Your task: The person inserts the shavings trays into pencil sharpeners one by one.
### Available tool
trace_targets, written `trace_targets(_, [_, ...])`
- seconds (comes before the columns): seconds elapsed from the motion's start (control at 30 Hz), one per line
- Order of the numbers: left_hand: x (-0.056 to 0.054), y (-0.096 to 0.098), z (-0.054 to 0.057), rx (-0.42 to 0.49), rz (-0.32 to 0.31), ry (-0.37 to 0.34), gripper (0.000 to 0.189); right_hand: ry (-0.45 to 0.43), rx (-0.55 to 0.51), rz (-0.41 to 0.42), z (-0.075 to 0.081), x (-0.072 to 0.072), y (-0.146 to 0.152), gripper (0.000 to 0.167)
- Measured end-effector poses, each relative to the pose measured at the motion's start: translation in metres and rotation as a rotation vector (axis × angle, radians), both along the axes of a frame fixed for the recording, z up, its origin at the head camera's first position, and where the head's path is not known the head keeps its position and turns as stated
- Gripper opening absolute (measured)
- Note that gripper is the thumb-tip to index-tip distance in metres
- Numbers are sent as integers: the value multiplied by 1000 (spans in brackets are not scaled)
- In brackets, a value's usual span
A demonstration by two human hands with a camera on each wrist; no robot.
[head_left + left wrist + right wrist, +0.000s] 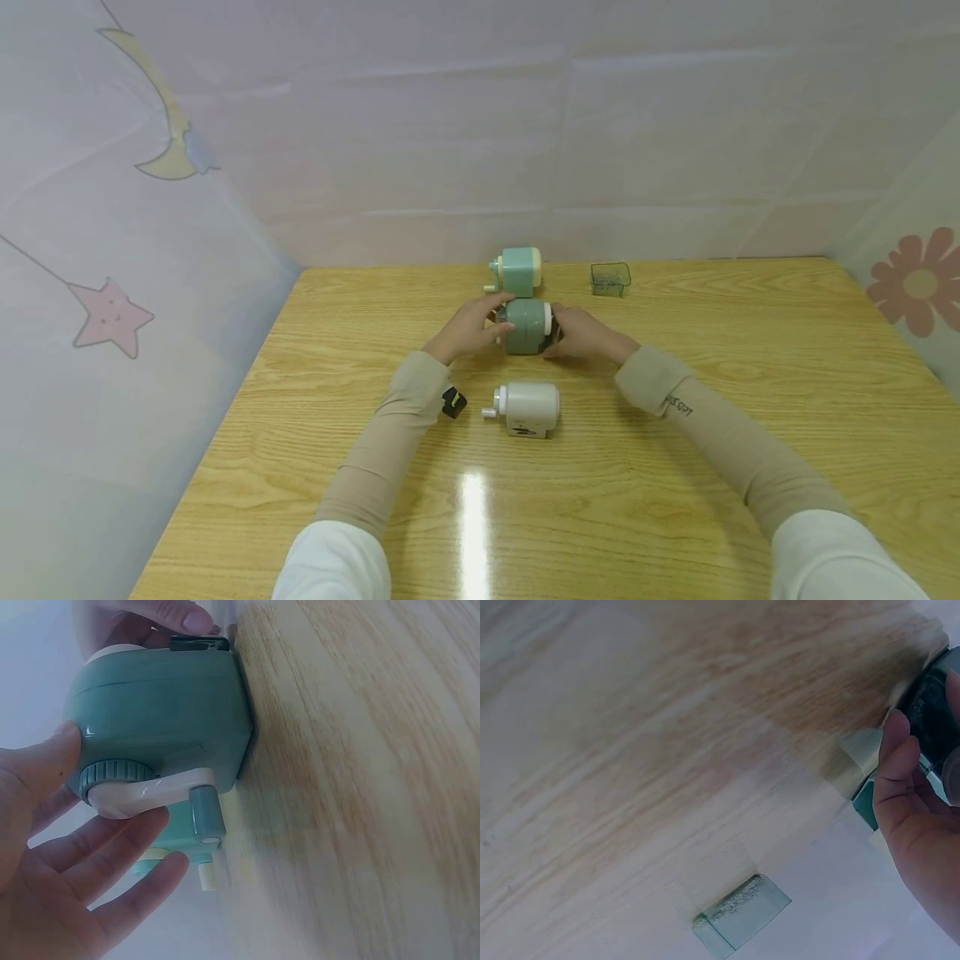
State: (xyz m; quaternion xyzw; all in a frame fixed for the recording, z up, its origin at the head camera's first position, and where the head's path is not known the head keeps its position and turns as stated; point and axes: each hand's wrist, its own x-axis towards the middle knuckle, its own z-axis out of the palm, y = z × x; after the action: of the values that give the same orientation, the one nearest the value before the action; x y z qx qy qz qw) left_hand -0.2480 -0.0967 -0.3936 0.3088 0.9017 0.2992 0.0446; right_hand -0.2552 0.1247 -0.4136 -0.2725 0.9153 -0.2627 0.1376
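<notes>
A dark green crank pencil sharpener (525, 326) stands mid-table between the hands. My left hand (75, 847) holds its crank end, thumb on the body and the other fingers spread behind the pale crank arm (154, 793). At the opposite end, my right hand (922, 817) grips around a dark, glossy part (930, 712) low on the sharpener; its fingers partly cover that part. Just behind stands a light teal pencil sharpener (517, 271) with a cream end. Closer to me is a grey-white pencil sharpener (531, 407), its crank also at the left.
A clear green shavings drawer (610, 280) holding grey bits lies at the back right. Beside the left forearm is a small black object (453, 402) with a yellow-green mark. The wooden table (712, 467) meets a hanging pale backdrop (465, 167) at its far edge.
</notes>
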Motion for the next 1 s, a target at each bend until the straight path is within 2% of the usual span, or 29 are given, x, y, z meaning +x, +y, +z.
trace_targets(0.2, [0, 0, 0, 3, -5, 1, 50, -27, -40, 6, -2, -3, 2, 56])
trace_targets(0.63, [1, -1, 0, 1, 10, -4, 50, -69, -67, -19, -5, -8, 1, 58])
trace_targets(1.0, [2, 1, 1, -2, 21, -10, 49, -90, -114, -61, -5, -5, -5, 66])
